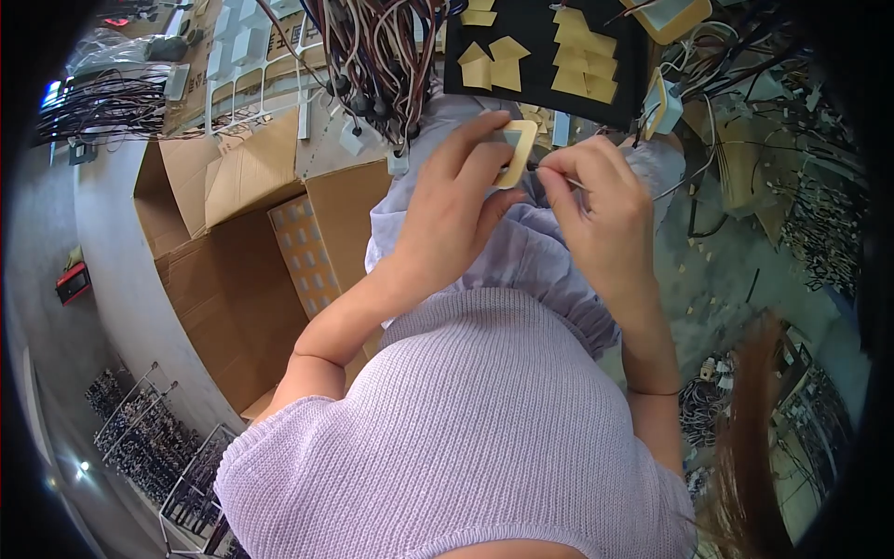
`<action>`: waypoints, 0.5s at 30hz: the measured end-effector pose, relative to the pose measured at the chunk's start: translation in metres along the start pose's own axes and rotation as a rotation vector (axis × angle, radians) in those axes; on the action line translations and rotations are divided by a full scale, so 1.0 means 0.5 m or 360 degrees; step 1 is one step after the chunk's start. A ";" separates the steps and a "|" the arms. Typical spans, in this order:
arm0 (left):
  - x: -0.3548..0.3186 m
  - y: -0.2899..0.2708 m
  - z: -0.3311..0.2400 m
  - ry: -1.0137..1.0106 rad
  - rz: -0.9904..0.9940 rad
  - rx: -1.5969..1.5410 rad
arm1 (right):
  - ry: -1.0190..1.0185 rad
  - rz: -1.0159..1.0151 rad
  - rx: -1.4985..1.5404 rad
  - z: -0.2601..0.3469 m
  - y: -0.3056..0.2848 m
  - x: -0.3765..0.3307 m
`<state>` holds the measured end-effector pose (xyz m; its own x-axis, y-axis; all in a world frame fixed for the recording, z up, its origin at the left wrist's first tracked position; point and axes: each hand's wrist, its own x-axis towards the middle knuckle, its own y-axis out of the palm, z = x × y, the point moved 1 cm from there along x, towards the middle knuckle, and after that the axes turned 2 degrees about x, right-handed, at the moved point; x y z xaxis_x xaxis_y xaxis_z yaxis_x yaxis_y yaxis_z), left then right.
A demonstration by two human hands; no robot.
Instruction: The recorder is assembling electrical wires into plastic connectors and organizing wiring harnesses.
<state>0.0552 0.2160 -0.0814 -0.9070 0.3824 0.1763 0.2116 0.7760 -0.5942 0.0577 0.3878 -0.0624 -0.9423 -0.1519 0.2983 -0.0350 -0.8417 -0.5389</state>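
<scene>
My left hand (447, 200) is closed around a small light plastic housing (520, 154) with a yellow rounded-square rim, held above my lap. Just right of it, my right hand (605, 205) pinches a thin wire (575, 182) between thumb and forefinger. The wire's tip points toward the housing; whether the two touch I cannot tell. Beyond both hands lies a black board (540, 47) carrying several folded yellow paper pieces (585, 61). Two similar yellow-rimmed housings, one upright (663, 107) and one at the top edge (669, 17), are on the right among wires.
A dense bundle of dark and white cables (368, 56) hangs at the table's front edge, left of the board. White plastic frames (247, 84) lie farther left. Below them stands an open cardboard box (233, 289). Tangled wires (819, 224) fill the right side.
</scene>
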 end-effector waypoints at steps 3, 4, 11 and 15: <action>0.002 0.007 -0.003 -0.0002 0.0051 -0.0104 | -0.0091 0.0032 -0.0213 0.000 0.005 0.006; 0.004 0.008 -0.003 -0.0057 0.0096 -0.0294 | -0.0164 0.0031 -0.0317 -0.002 0.007 0.009; -0.009 0.015 0.056 -0.0330 0.0290 -0.0801 | 0.0656 0.0188 0.0490 -0.064 0.015 -0.010; -0.007 0.027 0.058 -0.0382 0.0451 -0.0755 | 0.0831 0.0065 0.1010 -0.069 0.032 -0.029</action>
<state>0.0507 0.2106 -0.1127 -0.8368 0.5258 -0.1525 0.5462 0.8207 -0.1676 0.0594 0.3946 -0.1026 -0.9777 -0.0601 -0.2011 0.0504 -0.9973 0.0530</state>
